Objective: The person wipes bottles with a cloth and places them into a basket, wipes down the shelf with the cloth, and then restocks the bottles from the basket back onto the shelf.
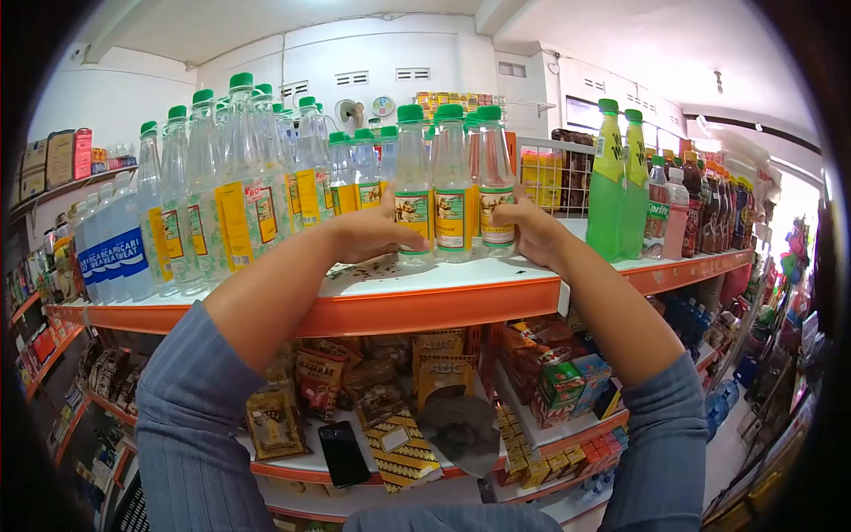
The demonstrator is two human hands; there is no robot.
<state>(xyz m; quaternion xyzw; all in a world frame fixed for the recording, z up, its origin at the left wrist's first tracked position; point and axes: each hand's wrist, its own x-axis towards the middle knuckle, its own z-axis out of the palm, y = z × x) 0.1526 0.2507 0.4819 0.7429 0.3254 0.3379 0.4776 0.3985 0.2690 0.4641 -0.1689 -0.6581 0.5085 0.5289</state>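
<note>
Three clear bottles with green caps and yellow-and-green labels stand side by side at the shelf's front: a left bottle [414, 182], a middle bottle [450, 177] and a right bottle [495, 168]. My left hand [372, 232] is closed around the left bottle, its thumb across the lower label. From the other side, my right hand [536, 232] grips the right bottle with the thumb on its label. The fingers of both hands are partly hidden behind the bottles. More green-capped bottles [365, 168] are behind and to the left. Dark specks lie on the white shelf [399, 282] by my left hand.
Taller green-capped bottles [241, 168] and blue-labelled bottles [120, 248] fill the shelf's left side. Green soda bottles [608, 191] stand right, near a wire rack [554, 177]. Below the orange shelf edge [425, 309] are coffee packets [316, 381], a phone [344, 454] and a grey cloth-like item [458, 432].
</note>
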